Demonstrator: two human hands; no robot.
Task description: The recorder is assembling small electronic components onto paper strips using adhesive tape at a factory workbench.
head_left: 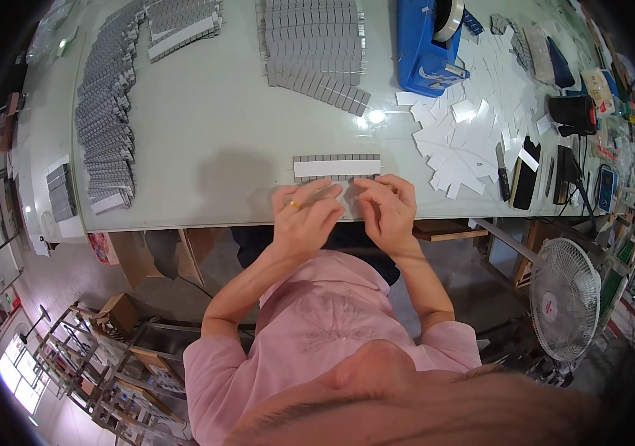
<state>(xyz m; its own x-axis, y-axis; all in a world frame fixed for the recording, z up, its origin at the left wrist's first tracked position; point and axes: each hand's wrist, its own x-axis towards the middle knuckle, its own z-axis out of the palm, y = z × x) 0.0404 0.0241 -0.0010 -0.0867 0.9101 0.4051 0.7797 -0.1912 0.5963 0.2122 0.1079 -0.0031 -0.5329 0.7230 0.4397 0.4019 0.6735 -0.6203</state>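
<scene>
A grey segmented strip (323, 157) lies flat near the table's front edge, with a white paper strip (336, 169) along its middle. My left hand (306, 212), with a ring on one finger, is at the near long side of this piece; its fingertips reach the near edge and its fingers are apart. Close to the right end, my right hand (389, 212) has its fingertips at the same edge, fingers bent and spread. Neither hand grips anything that I can make out.
Beyond lie rows of grey segmented strips (313, 44), and a long stack (105, 111) runs down the left. A blue tape dispenser (421, 52) stands far right. Loose white paper strips (451, 145), a knife (502, 171) and a phone (607, 186) lie rightward. Below is a fan (564, 297).
</scene>
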